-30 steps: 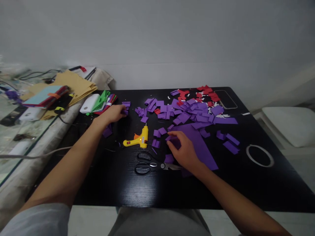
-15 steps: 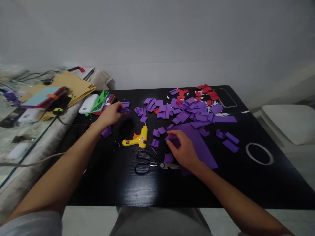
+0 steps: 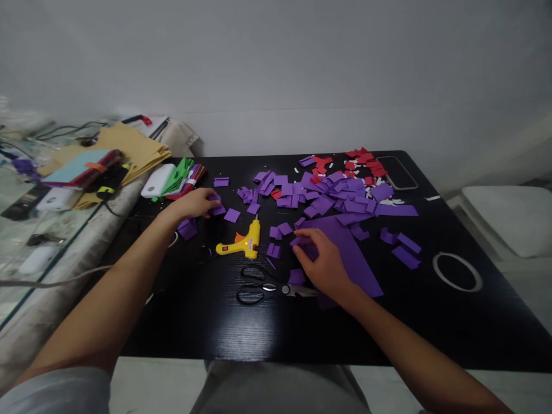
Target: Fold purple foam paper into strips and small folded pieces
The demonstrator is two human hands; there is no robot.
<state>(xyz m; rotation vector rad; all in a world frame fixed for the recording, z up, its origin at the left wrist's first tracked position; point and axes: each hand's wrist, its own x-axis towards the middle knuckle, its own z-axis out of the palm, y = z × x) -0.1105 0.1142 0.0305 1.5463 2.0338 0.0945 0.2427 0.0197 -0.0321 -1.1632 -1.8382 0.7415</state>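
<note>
My left hand (image 3: 198,203) is at the far left of the black table, its fingers closed on a small folded purple paper piece (image 3: 217,205). A flat purple square (image 3: 232,215) lies just right of those fingertips. Over the large purple sheet (image 3: 351,253), my right hand (image 3: 322,260) pinches another small purple paper piece (image 3: 295,242) between thumb and fingers. Between the hands lies a yellow glue gun (image 3: 241,244), nozzle pointing away from me. Black-handled scissors (image 3: 269,287) rest nearer to me, their blade tips reaching under my right hand.
Many cut purple pieces (image 3: 349,190) and red scraps (image 3: 366,161) are heaped at the back. A pale ring (image 3: 457,271) lies at the right. Green folded paper (image 3: 181,175) and a white box (image 3: 158,180) stand back left, near brown envelopes (image 3: 129,146). A cable crosses at left.
My left hand has drawn slightly nearer to me. A flat purple square now shows beside it, and a folded piece behind it is fully uncovered. My right hand stays about where it was.
</note>
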